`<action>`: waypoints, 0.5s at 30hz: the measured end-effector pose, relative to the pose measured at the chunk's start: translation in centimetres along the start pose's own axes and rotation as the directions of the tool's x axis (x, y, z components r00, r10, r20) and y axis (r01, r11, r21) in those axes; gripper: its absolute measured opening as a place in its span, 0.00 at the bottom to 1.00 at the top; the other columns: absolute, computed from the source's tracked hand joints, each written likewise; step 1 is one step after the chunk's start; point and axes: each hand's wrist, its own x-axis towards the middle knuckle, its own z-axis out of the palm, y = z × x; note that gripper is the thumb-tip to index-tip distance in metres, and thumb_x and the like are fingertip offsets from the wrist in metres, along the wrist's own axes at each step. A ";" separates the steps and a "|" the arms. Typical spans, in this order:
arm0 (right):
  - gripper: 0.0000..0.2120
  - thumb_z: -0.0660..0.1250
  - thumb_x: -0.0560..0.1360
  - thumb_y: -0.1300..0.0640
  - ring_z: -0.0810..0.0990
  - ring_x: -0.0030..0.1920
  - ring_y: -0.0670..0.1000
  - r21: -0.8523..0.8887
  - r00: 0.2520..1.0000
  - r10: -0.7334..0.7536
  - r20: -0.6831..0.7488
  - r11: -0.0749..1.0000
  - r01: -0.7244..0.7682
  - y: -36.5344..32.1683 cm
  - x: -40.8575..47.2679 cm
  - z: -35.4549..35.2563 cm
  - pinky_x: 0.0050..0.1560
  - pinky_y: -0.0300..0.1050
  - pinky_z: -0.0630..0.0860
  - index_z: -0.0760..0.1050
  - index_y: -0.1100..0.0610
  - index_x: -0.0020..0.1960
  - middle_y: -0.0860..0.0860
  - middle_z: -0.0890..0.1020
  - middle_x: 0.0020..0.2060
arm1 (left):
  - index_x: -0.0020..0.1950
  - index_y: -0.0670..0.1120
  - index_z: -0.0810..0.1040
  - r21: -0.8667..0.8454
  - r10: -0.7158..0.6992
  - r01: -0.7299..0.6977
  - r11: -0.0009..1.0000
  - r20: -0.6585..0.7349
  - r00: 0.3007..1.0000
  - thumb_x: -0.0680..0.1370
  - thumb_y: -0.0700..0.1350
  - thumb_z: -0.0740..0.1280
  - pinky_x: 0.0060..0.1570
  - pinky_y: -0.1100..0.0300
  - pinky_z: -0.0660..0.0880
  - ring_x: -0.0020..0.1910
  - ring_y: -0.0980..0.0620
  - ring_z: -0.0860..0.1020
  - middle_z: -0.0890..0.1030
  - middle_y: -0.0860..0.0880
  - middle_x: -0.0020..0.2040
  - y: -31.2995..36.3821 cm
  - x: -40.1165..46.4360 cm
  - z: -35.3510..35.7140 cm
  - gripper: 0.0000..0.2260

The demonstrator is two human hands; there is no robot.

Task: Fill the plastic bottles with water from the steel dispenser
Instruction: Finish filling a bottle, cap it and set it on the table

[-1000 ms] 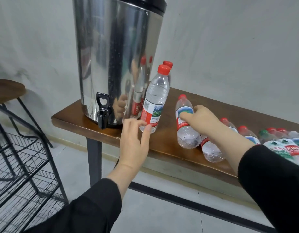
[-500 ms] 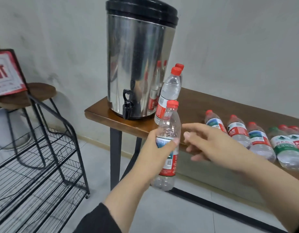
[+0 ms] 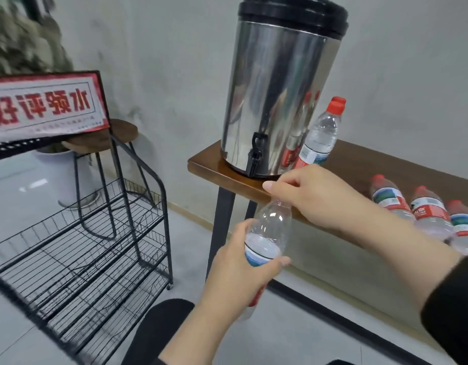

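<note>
Left hand wraps the clear bottle mid-body, below the steel dispenser. Right hand curled over its neck, fingers clamped on the hidden cap. Bottle label writing unreadable.

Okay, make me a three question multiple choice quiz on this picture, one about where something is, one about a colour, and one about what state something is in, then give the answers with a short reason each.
1. Where does the dispenser stand?
A. on the wire rack
B. on the left end of the wooden table
C. on the floor

2. What colour is the cap of the upright bottle beside the dispenser?
A. blue
B. white
C. red

3. What is the right hand doing?
A. gripping the top of the held bottle
B. resting flat on the table
C. pressing the tap

Answers:
1 B, its base sits on the table's left end.
2 C, the cap shows red.
3 A, its fingers curl over the neck while the left hand grips the body.
</note>
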 end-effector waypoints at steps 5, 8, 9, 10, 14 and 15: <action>0.10 0.61 0.83 0.46 0.80 0.48 0.42 0.021 0.978 -0.127 0.165 0.992 0.125 -0.5 0.7 -1.3 0.51 0.36 0.75 0.80 0.42 0.53 0.41 0.84 0.46 | 0.60 0.70 0.75 -0.130 -0.062 0.086 0.988 0.178 0.982 0.65 0.63 0.75 0.61 0.49 0.80 0.57 0.55 0.84 0.84 0.59 0.57 -1.2 1.2 -2.5 0.25; 0.09 0.60 0.83 0.49 0.78 0.39 0.38 0.023 0.985 -0.142 0.100 0.990 0.141 -0.5 1.7 -2.6 0.41 0.30 0.72 0.78 0.38 0.56 0.36 0.81 0.41 | 0.62 0.70 0.74 -0.127 -0.080 0.105 0.986 0.188 0.979 0.65 0.63 0.75 0.60 0.51 0.81 0.58 0.55 0.83 0.83 0.59 0.58 -2.2 2.0 -2.8 0.26; 0.09 0.61 0.83 0.49 0.76 0.34 0.40 0.032 0.990 -0.127 0.054 0.992 0.125 -0.2 2.4 -2.8 0.36 0.32 0.72 0.78 0.38 0.55 0.39 0.80 0.38 | 0.63 0.70 0.73 -0.121 -0.086 0.110 0.987 0.188 0.978 0.65 0.63 0.76 0.60 0.53 0.81 0.58 0.55 0.83 0.83 0.60 0.58 -2.6 2.4 -2.8 0.27; 0.08 0.62 0.83 0.50 0.74 0.30 0.41 0.043 0.994 -0.105 -0.012 0.994 0.105 0.1 3.1 -2.8 0.32 0.33 0.71 0.78 0.40 0.53 0.41 0.79 0.35 | 0.64 0.70 0.72 -0.114 -0.091 0.113 0.987 0.181 0.979 0.67 0.61 0.76 0.59 0.56 0.80 0.58 0.56 0.82 0.82 0.60 0.58 -3.0 2.8 -2.8 0.27; 0.17 0.58 0.80 0.48 0.70 0.27 0.50 0.154 0.952 0.034 -0.304 0.988 0.014 1.4 6.1 -2.2 0.36 0.48 0.70 0.71 0.58 0.37 0.48 0.72 0.25 | 0.64 0.65 0.72 -0.109 -0.130 0.139 0.984 0.087 0.988 0.72 0.51 0.78 0.51 0.66 0.77 0.53 0.61 0.82 0.83 0.59 0.56 -4.3 4.9 -2.9 0.25; 0.21 0.58 0.80 0.45 0.69 0.27 0.52 0.171 0.935 0.071 -0.347 0.985 -0.011 1.5 6.6 -2.1 0.36 0.51 0.70 0.68 0.61 0.36 0.49 0.71 0.24 | 0.64 0.63 0.72 -0.112 -0.144 0.150 0.982 0.067 0.987 0.73 0.50 0.78 0.50 0.66 0.77 0.51 0.62 0.82 0.83 0.58 0.56 -4.5 5.5 -2.9 0.25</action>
